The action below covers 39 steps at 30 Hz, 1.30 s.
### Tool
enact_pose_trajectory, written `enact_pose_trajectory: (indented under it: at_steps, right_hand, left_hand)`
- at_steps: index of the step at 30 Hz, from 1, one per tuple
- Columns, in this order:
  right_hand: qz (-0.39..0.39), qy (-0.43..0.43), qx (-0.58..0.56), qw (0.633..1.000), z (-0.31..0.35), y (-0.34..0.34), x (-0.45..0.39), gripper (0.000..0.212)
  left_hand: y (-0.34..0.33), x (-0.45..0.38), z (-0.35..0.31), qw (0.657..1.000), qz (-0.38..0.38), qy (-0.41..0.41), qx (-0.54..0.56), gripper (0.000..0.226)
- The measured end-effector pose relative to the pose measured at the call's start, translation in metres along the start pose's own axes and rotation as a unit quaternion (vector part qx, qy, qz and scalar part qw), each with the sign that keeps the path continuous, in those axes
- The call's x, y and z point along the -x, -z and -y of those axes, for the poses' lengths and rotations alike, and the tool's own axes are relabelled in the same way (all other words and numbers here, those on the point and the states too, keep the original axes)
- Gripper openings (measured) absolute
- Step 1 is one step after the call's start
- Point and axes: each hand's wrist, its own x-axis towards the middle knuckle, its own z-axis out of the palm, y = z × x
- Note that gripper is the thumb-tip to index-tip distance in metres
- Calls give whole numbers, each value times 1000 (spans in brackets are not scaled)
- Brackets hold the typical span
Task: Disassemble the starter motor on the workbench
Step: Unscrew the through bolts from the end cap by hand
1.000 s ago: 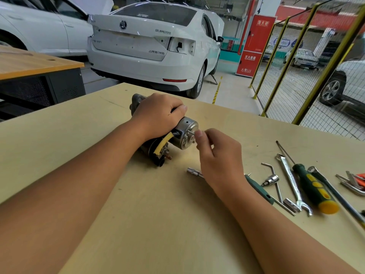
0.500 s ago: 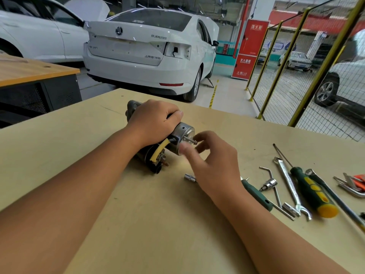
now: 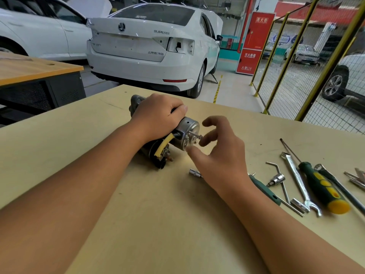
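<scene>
Right hand [image 3: 217,155] apparently loosened bolt [image 3: 195,135] further.

The starter motor's end cap [image 3: 188,133] is gleaming as brushed, shiny metal beside the right fingers [image 3: 205,142]; the worktop [image 3: 158,214] is showing matt, smooth pale wood; the combination wrench [image 3: 298,179] is shining chrome; the screwdriver handle [image 3: 324,188] is looking glossy plastic.

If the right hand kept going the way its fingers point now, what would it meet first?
Probably the long bolt sticking out of the starter motor's silver end cap. The right hand has its fingers spread around that bolt; whether they already touch it is unclear.
</scene>
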Motion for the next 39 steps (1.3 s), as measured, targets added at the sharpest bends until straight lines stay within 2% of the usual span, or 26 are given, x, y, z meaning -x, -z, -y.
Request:
enact_pose_trajectory:
  at_steps: [2, 5, 8, 11, 13, 15, 17, 18, 20, 23, 26, 28, 31, 32, 34, 36, 37, 39]
  right_hand:
    - [3, -6, -1, 1000, 3, -1, 0, 23]
    - [-2, 1, -13, 1000, 1, -1, -2, 13]
    - [-38, 6, -30, 999, 3, 1, 0, 43]
    - [-34, 1, 7, 999, 9, 0, 2, 25]
    - [-2, -14, 9, 1000, 8, -2, 3, 28]
    - [-12, -3, 0, 1000, 4, -1, 0, 9]
    - [-41, -6, -15, 999, 5, 1, 0, 39]
    - [-53, -12, -30, 998, 5, 1, 1, 44]
    - [-49, -23, -9, 998, 9, 0, 2, 26]
    - [-31, -28, -10, 999, 4, -1, 0, 41]
    - [-42, 0, -6, 999, 4, 2, -1, 11]
    - [-29, 6, -7, 1000, 7, 2, 1, 15]
    - [16, -18, 15, 1000, 8, 0, 3, 38]
    - [11, -15, 20, 1000, 5, 0, 2, 34]
    - [-10, 4, 22, 1000, 3, 2, -1, 7]
    - [-16, 20, 16, 1000, 4, 3, 2, 32]
    - [-14, 22, 6, 1000, 5, 1, 2, 31]
    - [8, 10, -8, 1000, 8, 0, 3, 16]
  left_hand:
    - [0, 0, 0, 1000, -1, 0, 0, 41]
    - [-1, 0, 1, 1000, -4, 2, 2, 42]
    - [-1, 0, 0, 1000, -5, 2, 0, 42]
    - [0, 1, -1, 1000, -6, 4, 2, 42]
    - [0, 0, -1, 1000, -7, 4, 0, 43]
    - [0, 0, -1, 1000, -6, 4, 1, 43]
    - [-1, 0, 0, 1000, -7, 1, 0, 43]
    - [-1, 0, 1, 1000, -6, 1, -1, 43]
    - [-1, 0, 1, 1000, -3, 2, 0, 43]
    - [-2, 0, 2, 1000, -4, 3, 0, 42]
    - [-1, 0, 1, 1000, -4, 2, -2, 42]
    - [-2, 0, 1, 1000, -3, 3, -2, 41]
    - [-1, 0, 1, 1000, -4, 8, 3, 41]
    - [-1, 0, 1, 1000, -3, 9, 4, 41]
    - [-2, 0, 1, 1000, -2, 8, 1, 42]
    - [-2, 0, 1, 1000, -4, 7, -5, 43]
    - [-2, 0, 1, 1000, -5, 7, -6, 43]
    - [-1, -1, 1, 1000, -6, 4, -3, 42]
